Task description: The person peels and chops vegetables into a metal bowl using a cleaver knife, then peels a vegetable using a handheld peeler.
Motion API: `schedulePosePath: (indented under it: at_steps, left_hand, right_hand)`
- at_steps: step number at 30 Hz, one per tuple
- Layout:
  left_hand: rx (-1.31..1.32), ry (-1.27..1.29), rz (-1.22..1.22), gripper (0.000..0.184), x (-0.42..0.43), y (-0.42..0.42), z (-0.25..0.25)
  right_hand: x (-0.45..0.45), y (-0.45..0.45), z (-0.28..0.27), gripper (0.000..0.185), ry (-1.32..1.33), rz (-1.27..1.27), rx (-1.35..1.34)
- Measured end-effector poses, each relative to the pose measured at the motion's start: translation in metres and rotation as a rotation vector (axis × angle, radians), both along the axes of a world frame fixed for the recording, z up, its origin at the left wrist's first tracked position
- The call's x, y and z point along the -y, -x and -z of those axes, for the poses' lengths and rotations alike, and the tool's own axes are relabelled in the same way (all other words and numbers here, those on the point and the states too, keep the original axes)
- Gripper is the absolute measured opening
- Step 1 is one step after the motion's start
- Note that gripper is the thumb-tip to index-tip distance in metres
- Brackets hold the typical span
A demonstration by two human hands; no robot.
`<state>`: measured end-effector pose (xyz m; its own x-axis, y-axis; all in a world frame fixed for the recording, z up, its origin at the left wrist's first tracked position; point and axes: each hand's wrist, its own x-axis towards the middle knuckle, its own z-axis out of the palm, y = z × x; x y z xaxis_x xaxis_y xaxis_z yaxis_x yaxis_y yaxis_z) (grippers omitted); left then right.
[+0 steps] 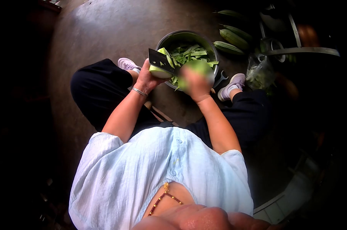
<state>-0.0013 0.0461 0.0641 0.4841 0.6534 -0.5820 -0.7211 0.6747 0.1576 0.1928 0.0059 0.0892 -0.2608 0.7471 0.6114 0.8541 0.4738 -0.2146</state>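
Observation:
My left hand (146, 79) is closed around a pale green, partly peeled gourd (160, 72) over the near left rim of a metal basin (186, 31). A dark cleaver (158, 60) with small holes in its blade lies across the gourd, its edge against the green skin. My right hand (197, 85) grips the cleaver's handle end; a blurred patch covers the fingers and part of the basin. Strips of green peel (196, 53) fill the basin, some hanging at its edge.
Several long ridged green gourds (228, 47) lie on the floor beyond the basin. A clear plastic bag (259, 71) with greens stands by my right shoe (234, 85). A metal-framed stool or rack (301, 50) is at the upper right. My left shoe (127, 63) is left of the basin.

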Motion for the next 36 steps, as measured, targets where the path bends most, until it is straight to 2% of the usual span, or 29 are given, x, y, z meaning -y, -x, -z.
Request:
schedulePosePath:
  at_steps: [3, 4, 5, 8, 10, 12, 13, 14, 15, 17, 19, 22, 24, 25, 26, 27, 30, 33, 36]
  left_hand:
    - [0.134, -0.089, 0.051, 0.049, -0.01, 0.006, 0.035]
    - [0.274, -0.129, 0.255, 0.052, -0.021, 0.018, 0.035]
    - [0.126, -0.036, 0.28, 0.056, -0.023, 0.023, 0.036]
    - [0.128, -0.041, 0.324, 0.059, -0.029, 0.031, 0.064]
    - [0.108, -0.025, 0.307, 0.06, -0.025, 0.026, 0.054]
    - [0.285, -0.097, 0.375, 0.056, -0.03, 0.027, 0.065]
    - [0.372, -0.131, 0.407, 0.054, -0.031, 0.024, 0.051]
    - [0.128, -0.088, 0.145, 0.048, -0.01, 0.015, 0.038]
    - [0.127, -0.104, 0.047, 0.044, -0.007, 0.01, 0.043]
    - [0.082, -0.218, 0.057, 0.047, 0.004, 0.009, 0.049]
    - [0.011, -0.157, 0.122, 0.048, 0.006, 0.005, 0.019]
    - [-0.042, -0.132, 0.166, 0.05, 0.005, 0.002, 0.008]
    - [-0.048, -0.193, 0.158, 0.045, 0.004, 0.003, 0.018]
    - [0.087, -0.212, 0.128, 0.04, 0.0, 0.011, 0.035]
    - [0.168, -0.237, 0.122, 0.038, -0.002, 0.017, 0.054]
    - [0.248, -0.263, 0.119, 0.037, -0.003, 0.019, 0.048]
    - [0.238, -0.286, 0.118, 0.041, -0.003, 0.023, 0.07]
    - [-0.105, -0.26, 0.2, 0.046, 0.009, 0.008, 0.028]
    - [-0.13, -0.212, 0.215, 0.054, 0.007, 0.003, 0.026]
  right_hand:
    - [0.003, 0.008, -0.009, 0.004, 0.057, -0.022, 0.006]
    - [0.007, 0.013, -0.014, 0.004, 0.034, -0.031, 0.021]
    - [0.009, 0.017, -0.016, 0.004, 0.012, -0.039, 0.033]
    - [0.011, 0.02, -0.005, 0.003, -0.009, -0.094, 0.032]
    - [0.012, 0.019, -0.003, 0.003, -0.003, -0.095, 0.038]
    - [0.009, 0.017, -0.004, 0.004, 0.0, -0.068, 0.055]
    - [0.006, 0.014, -0.002, 0.004, -0.014, -0.049, 0.049]
    - [0.003, 0.01, 0.001, 0.005, -0.027, -0.029, 0.043]
    - [0.002, 0.008, 0.002, 0.005, -0.04, -0.008, 0.037]
    - [0.003, 0.004, 0.003, 0.014, 0.102, 0.033, 0.054]
    - [0.007, -0.002, 0.01, 0.027, 0.268, 0.081, 0.066]
    - [0.005, -0.006, 0.008, 0.029, 0.384, 0.013, -0.066]
    - [0.006, 0.0, 0.0, 0.03, 0.257, 0.003, 0.037]
    - [0.005, 0.003, -0.004, 0.031, 0.195, -0.003, 0.091]
    - [0.001, 0.006, -0.002, 0.014, -0.016, -0.013, 0.109]
    - [0.001, 0.007, 0.002, 0.014, -0.009, -0.004, 0.112]
    - [0.003, 0.008, 0.014, 0.014, -0.001, 0.025, 0.1]
    - [-0.002, 0.0, 0.017, 0.017, 0.001, 0.038, 0.066]
    - [-0.003, -0.004, 0.028, 0.019, 0.063, 0.047, 0.044]
